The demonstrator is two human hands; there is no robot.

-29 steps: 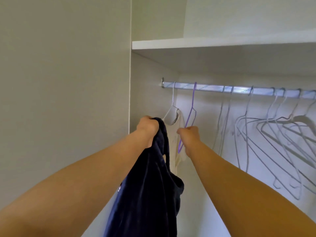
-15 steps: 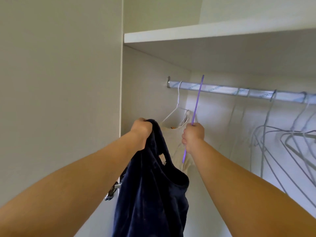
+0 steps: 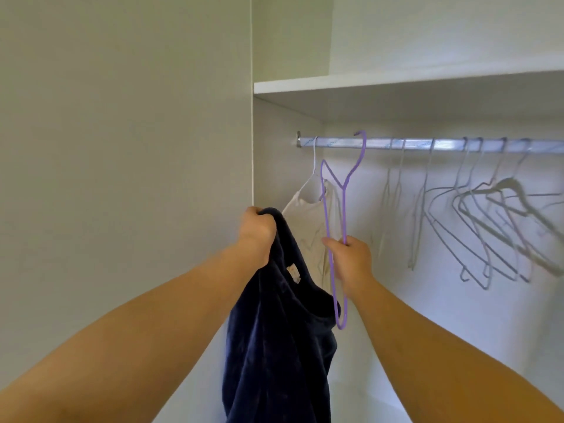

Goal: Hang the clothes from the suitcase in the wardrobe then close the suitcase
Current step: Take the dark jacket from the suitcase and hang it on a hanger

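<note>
At the left end of the wardrobe rail [image 3: 427, 145], a purple hanger [image 3: 344, 215] is held edge-on by the right hand [image 3: 351, 261], with the fingers pinched on its thin wire low on one arm. The hook is level with the rail, but it cannot be told whether it sits over the rail or just in front of it. A navy garment [image 3: 274, 346] is gripped by the left hand [image 3: 258, 230], with the fingers clamped round a bunched fold at its top and the rest hanging freely below. The suitcase is not in view.

Just left of the purple hanger, a cream garment [image 3: 308, 218] is hung on a white hanger [image 3: 314, 160]. Empty grey hangers [image 3: 515, 190] are hung further right along the rail.

The following faults are judged possible:

- Hook caught on the rail. If the purple hanger is pulled down or sideways without first being lifted, the hook may bind.
- Cream garment snagged. The purple wire lies across it, so the garment or its hanger could be dragged off.
- Navy garment dropped. It is held by one bunched fold only, so the grip may slip while the neck opening is being found.
- Hanger twisted in the pinch. The hold is narrow and far from the hook.
</note>
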